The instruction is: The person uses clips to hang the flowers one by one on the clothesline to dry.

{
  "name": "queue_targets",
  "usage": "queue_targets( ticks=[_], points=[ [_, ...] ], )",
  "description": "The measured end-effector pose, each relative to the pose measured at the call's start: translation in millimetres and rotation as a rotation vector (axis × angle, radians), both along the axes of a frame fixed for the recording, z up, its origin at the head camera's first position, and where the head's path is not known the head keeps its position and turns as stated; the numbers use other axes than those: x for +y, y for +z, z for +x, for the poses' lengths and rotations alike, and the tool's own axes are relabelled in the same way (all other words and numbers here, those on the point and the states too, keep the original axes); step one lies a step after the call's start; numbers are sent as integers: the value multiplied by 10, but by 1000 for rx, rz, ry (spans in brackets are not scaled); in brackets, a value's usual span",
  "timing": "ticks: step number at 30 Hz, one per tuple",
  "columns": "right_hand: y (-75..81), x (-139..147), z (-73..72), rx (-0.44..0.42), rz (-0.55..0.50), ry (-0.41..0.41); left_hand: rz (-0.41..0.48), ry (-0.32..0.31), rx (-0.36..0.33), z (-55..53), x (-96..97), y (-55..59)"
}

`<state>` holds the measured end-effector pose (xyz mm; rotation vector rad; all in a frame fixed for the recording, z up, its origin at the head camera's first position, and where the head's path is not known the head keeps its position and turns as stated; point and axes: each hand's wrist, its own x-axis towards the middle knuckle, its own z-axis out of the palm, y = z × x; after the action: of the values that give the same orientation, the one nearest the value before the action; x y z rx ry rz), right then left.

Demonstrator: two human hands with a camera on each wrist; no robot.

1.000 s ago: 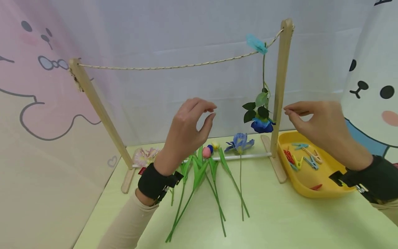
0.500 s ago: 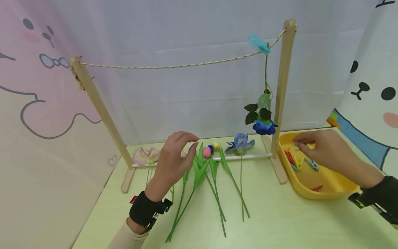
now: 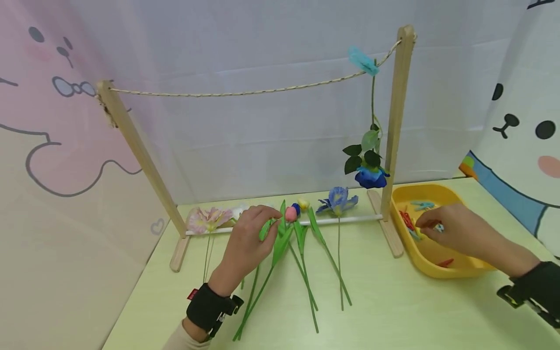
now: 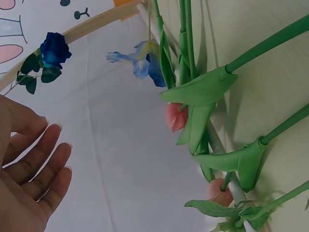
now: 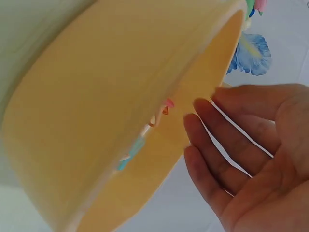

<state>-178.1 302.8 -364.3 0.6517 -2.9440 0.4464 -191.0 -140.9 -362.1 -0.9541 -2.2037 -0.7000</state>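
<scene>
My left hand [image 3: 251, 238], fingers loosely bent and holding nothing, hovers over the artificial tulips. A pink tulip [image 3: 290, 214] lies just past its fingertips; in the left wrist view the hand [image 4: 31, 169] is apart from the flowers. Over the yellow tray [image 3: 422, 266] is my right hand [image 3: 459, 232]. The right wrist view shows this hand [image 5: 246, 150] with slightly bent fingers at the tray's opening, nothing between them. Inside the tray lie several clothespins, among them a teal clothespin [image 3: 422, 205], partly hidden by the hand. A blue rose [image 3: 372, 177] hangs upside down from another clothespin [image 3: 363, 61].
A rope [image 3: 240, 93] spans two wooden posts, the right post [image 3: 398, 112] standing beside the tray. A white bar [image 3: 356, 220] joins their feet. A blue iris [image 3: 338, 200] and a pale pink flower [image 3: 207, 220] lie across it on the table.
Both hands have come down: the left from in front of the curtain to the tulips, the right from beside the post to the tray. The hanging rose stays in place.
</scene>
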Motion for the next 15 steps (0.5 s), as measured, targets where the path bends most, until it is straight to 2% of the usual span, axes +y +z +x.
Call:
queue_targets(
  ticks=[5, 8, 15],
  points=[
    [-78, 61, 45, -133, 58, 32, -26, -4, -4, 6, 15, -125],
    [-111, 100, 70, -190, 58, 91, -49, -2, -2, 20, 21, -183],
    [-215, 193, 67, -214, 19, 256, -75, 6, -9, 44, 10, -287]
  ],
)
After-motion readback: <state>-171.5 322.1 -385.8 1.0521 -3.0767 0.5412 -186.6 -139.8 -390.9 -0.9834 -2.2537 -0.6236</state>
